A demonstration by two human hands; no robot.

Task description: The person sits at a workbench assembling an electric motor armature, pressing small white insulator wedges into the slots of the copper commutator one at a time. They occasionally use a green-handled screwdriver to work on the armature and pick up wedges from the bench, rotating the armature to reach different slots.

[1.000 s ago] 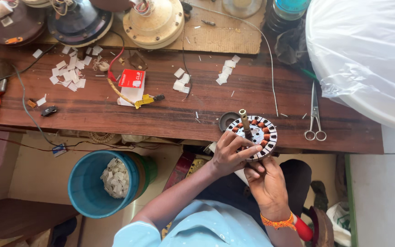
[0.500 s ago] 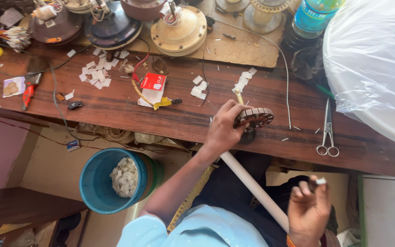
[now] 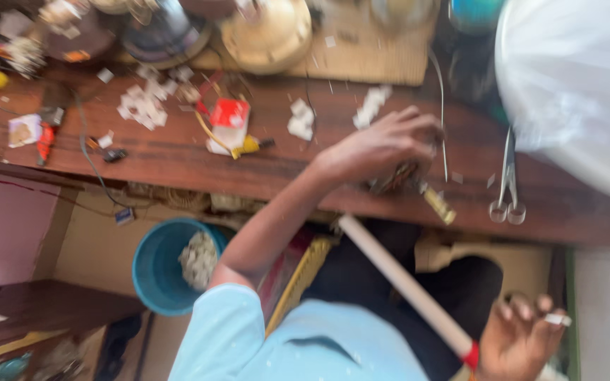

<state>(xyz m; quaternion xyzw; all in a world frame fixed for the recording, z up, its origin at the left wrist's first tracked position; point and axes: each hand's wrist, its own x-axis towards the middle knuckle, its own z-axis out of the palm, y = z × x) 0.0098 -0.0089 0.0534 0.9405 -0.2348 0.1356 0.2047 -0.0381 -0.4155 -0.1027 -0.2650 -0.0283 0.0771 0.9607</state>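
Observation:
The view is motion-blurred. My left hand point(image 3: 383, 144) reaches over the wooden bench point(image 3: 178, 159) and lies on top of a round motor stator point(image 3: 398, 178) with copper windings, its fingers curled around it. Most of the stator is hidden under the hand. My right hand point(image 3: 520, 342) hangs low at the bottom right, away from the bench. It pinches a small white slip point(image 3: 556, 319) between thumb and fingertips. A white pipe point(image 3: 404, 282) runs diagonally from the bench edge toward that hand.
Scissors point(image 3: 508, 185) lie right of the stator. A red box point(image 3: 229, 115), white paper scraps point(image 3: 142, 104) and fan motor housings point(image 3: 266, 32) crowd the bench. A big object wrapped in white plastic point(image 3: 573, 85) fills the right. A blue bucket point(image 3: 160, 271) stands below.
Both hands held the stator over my lap. My left hand has carried it onto the bench and now covers it, while my right hand has dropped away with a white slip.

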